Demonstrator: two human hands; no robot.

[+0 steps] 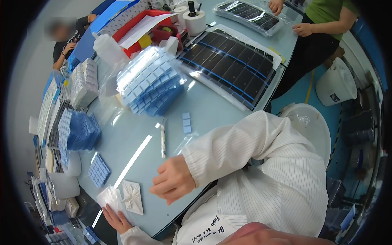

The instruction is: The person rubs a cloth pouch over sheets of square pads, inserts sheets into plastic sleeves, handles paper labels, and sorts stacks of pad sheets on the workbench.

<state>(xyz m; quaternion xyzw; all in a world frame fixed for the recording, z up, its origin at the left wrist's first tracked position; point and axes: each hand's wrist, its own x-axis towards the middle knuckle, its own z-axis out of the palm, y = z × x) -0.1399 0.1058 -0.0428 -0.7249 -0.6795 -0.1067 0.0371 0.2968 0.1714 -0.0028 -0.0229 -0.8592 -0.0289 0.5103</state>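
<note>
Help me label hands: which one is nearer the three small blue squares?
Right. The right hand is below the three blue squares in the picture; the left hand is farther off, on the plastic packet.

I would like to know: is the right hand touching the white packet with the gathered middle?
Apart. The head view shows a strip of bare tabletop between the right hand and the white packet.
</note>
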